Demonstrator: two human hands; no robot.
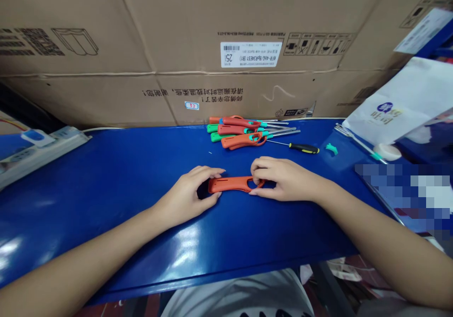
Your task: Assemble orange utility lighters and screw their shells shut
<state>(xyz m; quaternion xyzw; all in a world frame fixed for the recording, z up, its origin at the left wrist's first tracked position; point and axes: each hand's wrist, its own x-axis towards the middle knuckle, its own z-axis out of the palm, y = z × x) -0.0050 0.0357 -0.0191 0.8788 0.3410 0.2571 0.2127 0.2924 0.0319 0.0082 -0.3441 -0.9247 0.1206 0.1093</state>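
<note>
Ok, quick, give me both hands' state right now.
Left hand: holding the orange handle by its plain end, thumb and fingers curved.
Right hand: closed on its looped end.

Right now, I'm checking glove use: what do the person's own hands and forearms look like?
The left hand and right hand are slim and bare, with no glove, ring or watch showing. The left forearm and right forearm show no sleeve, cable or marking.

wide passage is left across blue tabletop (120, 166) between power strip (46, 152) and left hand (189, 192); lower strip is left open between forearms. far side is walled off by cardboard box (177, 57). just before it, way is blocked by lighter pile (240, 129) and screwdriver (304, 148). right side is narrowed by teal piece (331, 149), thin metal rods (357, 141) and white bag (403, 100).
</note>
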